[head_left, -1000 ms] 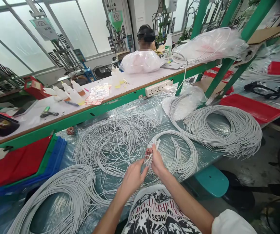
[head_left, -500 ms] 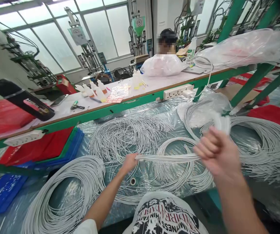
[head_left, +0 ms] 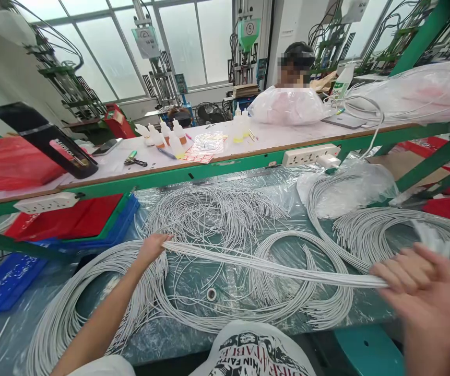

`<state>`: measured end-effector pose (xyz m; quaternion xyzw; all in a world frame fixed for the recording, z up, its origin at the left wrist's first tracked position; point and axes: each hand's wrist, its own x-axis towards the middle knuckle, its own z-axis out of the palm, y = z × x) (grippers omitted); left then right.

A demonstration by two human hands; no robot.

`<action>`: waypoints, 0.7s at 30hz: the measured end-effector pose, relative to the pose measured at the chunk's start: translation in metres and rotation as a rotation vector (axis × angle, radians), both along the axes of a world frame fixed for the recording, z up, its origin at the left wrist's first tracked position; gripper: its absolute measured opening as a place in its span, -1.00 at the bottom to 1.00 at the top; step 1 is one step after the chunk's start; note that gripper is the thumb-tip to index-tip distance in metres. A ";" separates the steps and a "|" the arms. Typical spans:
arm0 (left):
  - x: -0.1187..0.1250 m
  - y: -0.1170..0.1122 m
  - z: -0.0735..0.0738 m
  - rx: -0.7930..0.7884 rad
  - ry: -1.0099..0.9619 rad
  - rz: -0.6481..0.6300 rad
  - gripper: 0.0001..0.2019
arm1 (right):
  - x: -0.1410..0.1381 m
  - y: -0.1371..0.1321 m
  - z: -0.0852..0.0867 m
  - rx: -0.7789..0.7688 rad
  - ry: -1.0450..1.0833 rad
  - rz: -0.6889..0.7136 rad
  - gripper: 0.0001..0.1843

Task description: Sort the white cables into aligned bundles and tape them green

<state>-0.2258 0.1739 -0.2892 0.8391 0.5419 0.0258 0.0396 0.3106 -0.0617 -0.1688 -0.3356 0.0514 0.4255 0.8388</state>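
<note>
A bundle of thin light-grey cables [head_left: 272, 267] is stretched almost straight across the bench, sloping down to the right. At its left end my left hand [head_left: 153, 251] is closed round it, above the inner edge of a large cable coil [head_left: 99, 266]. My right hand [head_left: 421, 282] is closed on the bundle's other end, close to the right side of the view and slightly blurred. A white, crumpled, half-clear piece [head_left: 432, 237] shows behind that hand; whether the hand holds it I cannot tell. Below the bundle lie a smaller cable coil [head_left: 258, 245] and a small tape roll [head_left: 211, 294].
A loose tangle of cables [head_left: 213, 209] lies behind the bundle, and another coil [head_left: 362, 235] at right. A raised shelf [head_left: 264, 138] runs along the back with bottles, a power strip [head_left: 311, 155] and a black flask [head_left: 48, 141]. Beyond it sits a person [head_left: 295, 65].
My hands have moved apart, the left one leftward and the right one right and down. More of the cable bundle now spans between them. The camera view has shifted slightly.
</note>
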 end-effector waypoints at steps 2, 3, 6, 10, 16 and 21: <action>-0.029 0.006 0.009 0.021 0.049 0.026 -0.78 | -0.009 0.022 -0.019 0.010 0.003 0.125 -0.57; -0.042 0.009 0.013 0.032 0.075 0.041 -0.82 | -0.012 0.033 -0.028 0.010 0.010 0.168 -0.56; -0.074 0.016 0.021 0.052 0.144 0.079 -0.86 | -0.010 0.054 -0.047 -0.012 0.063 0.194 -0.54; -0.101 0.022 0.022 0.087 0.255 0.107 -0.82 | 0.011 0.061 -0.055 -0.015 -0.016 0.151 -0.52; -0.116 0.033 0.017 0.210 0.400 0.159 -0.75 | 0.019 0.069 -0.072 0.042 -0.106 0.173 -0.43; -0.112 0.045 0.031 0.221 0.530 0.280 -0.68 | 0.000 0.091 -0.094 0.076 0.004 0.178 -0.40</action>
